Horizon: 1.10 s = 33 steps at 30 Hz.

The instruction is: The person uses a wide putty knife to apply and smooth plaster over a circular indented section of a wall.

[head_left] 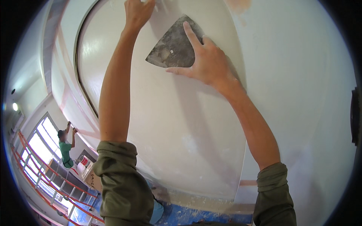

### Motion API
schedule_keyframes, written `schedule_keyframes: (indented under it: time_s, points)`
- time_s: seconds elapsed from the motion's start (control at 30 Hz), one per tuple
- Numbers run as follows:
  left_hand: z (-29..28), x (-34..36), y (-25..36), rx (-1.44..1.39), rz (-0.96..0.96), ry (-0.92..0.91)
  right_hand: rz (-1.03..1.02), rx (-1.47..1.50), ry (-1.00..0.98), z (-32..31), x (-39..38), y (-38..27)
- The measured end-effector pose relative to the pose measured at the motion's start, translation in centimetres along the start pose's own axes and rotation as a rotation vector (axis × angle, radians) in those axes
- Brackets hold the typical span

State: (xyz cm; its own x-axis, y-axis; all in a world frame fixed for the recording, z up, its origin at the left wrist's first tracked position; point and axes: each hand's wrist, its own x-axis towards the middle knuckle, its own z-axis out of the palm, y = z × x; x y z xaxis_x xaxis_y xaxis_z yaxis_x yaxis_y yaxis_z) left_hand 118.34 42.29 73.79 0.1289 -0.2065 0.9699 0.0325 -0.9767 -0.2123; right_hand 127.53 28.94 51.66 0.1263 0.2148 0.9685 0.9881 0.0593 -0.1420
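My right hand (pixel 211 62) grips a wide putty knife (pixel 171 47) with a worn grey triangular blade. Its index finger lies along the blade and the thumb spreads by the lower edge; the handle is hidden behind the palm. The blade is against or just off a smooth cream-white wall panel (pixel 162 109); I cannot tell which. Higher up and to the left, my left hand (pixel 138 13) is closed, partly cut off by the upper edge of the view. Whatever it holds, if anything, does not show.
A dark curved groove (pixel 78 56) borders the panel on the left. Blue floor covering (pixel 196 214) with pale splatters lies below. At the far left stand an orange-and-grey ladder (pixel 52 177), a cardboard box (pixel 92 180), a bucket (pixel 83 161) and a person in green (pixel 65 148) reaching to the wall.
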Motion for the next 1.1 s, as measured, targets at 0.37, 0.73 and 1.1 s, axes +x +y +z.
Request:
schedule_keyframes:
  time_s: [0.37, 0.73, 1.1]
  points:
    - [3.5, 5.6, -0.5, 0.257, -0.091, 0.223, 0.004, -0.016, -0.004, -0.5, 0.8, 0.6]
    - [2.3, 3.3, -2.5, 0.082, -0.007, 0.062, 0.003, 0.016, 0.011, 0.2, 1.2, 1.7]
    - [4.3, 4.8, -2.6, 0.379, 0.135, 0.292, -0.006, -0.009, 0.021, 0.2, 2.4, 2.1]
